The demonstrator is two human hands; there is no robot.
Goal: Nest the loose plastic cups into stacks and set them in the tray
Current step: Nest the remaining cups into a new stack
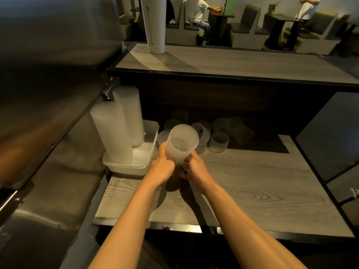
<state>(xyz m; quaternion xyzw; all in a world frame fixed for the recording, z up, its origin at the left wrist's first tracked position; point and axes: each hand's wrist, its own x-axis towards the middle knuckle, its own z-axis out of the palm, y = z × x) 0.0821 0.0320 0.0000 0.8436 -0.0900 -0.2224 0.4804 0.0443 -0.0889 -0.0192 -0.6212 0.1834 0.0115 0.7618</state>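
Observation:
A short stack of frosted ribbed plastic cups point(182, 144) is held upright above the wooden counter, its open mouth facing me. My left hand point(162, 166) grips its left side and my right hand point(194, 167) grips its lower right side. A white plastic tray point(143, 166) sits just left of my hands, with two tall cup stacks point(112, 133) point(129, 115) standing in it. Several loose cups point(219, 141) stand or lie behind my hands, in shadow under the upper counter.
The wooden counter point(252, 191) spreads to the right and front of my hands. A raised bar top point(213, 61) overhangs the back, with a tall white column point(153, 24) on it. A steel surface point(38, 133) runs along the left. People sit and stand at tables beyond.

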